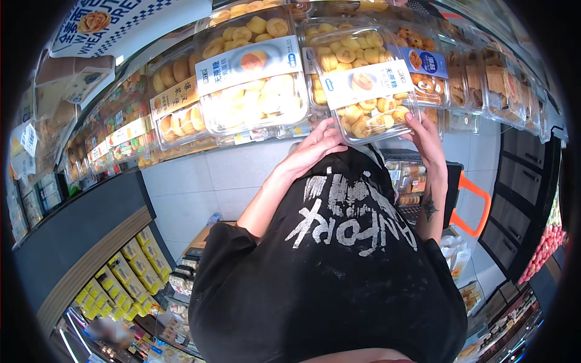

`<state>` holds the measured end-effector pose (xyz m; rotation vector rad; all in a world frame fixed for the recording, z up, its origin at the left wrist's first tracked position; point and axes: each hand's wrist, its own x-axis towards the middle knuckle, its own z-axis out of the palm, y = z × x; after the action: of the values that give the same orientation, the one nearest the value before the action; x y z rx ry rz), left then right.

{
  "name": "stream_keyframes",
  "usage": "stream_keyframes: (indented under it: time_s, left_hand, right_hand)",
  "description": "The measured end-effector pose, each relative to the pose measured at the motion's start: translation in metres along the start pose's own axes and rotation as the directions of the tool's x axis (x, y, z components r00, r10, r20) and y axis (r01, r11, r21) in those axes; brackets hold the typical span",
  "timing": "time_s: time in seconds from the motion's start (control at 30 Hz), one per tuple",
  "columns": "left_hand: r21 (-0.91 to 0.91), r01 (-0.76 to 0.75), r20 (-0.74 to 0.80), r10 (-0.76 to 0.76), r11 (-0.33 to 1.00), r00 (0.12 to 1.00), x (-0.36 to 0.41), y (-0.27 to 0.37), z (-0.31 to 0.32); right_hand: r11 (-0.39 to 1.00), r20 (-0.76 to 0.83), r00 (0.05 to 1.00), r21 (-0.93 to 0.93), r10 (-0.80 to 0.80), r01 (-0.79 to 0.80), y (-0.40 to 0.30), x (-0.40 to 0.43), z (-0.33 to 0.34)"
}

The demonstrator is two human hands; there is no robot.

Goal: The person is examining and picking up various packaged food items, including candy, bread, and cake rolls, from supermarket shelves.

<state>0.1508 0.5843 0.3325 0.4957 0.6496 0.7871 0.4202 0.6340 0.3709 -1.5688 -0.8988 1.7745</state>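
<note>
A clear plastic clamshell box of small round yellow cakes [363, 90] with a white paper band is tilted over the front edge of the display. My right hand [424, 136] grips its lower right corner, with the thumb on the lid and the fingers partly hidden behind. At the lower left edge, my left hand [320, 147] holds the box, its fingertips partly hidden by the plastic. Just left of it, a larger-looking box of similar cakes [252, 81] lies on the display. A box with a blue label [424, 63] lies to the right.
More boxed pastries [177, 100] line the shelf on both sides. Below the right arm stands a black basket with an orange handle [474, 204], holding packaged food. A dark drawer cabinet [517, 195] is at the right. Yellow packets [122, 277] hang at the lower left.
</note>
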Motion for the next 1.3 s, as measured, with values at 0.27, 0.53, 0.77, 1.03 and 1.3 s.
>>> stream_keyframes:
  time_s: [0.27,0.53,0.77,1.03,1.3]
  left_hand:
    - [0.251,0.034,-0.006,-0.033,0.968,0.999,0.011,0.017,0.009]
    - [0.504,-0.113,0.051,0.102,0.856,0.994,-0.002,0.004,0.031]
    - [0.648,-0.439,0.221,0.398,0.622,0.89,0.004,0.026,0.043]
    - [0.495,-0.237,0.053,0.243,0.836,0.969,0.008,0.017,0.031]
    - [0.254,-0.069,-0.021,0.077,0.965,0.997,-0.009,0.014,0.01]
  right_hand:
    - [0.978,0.097,0.981,-0.114,-0.165,0.176,0.001,-0.013,0.004]
    - [0.996,0.095,0.994,-0.072,-0.054,0.061,0.004,-0.036,-0.018]
    - [0.944,0.167,0.931,0.108,-0.325,0.31,-0.033,-0.075,0.032]
    - [0.937,0.047,0.997,-0.347,0.057,-0.038,-0.003,-0.045,-0.004]
    - [0.989,0.088,0.986,-0.034,-0.141,0.144,0.005,-0.04,0.014]
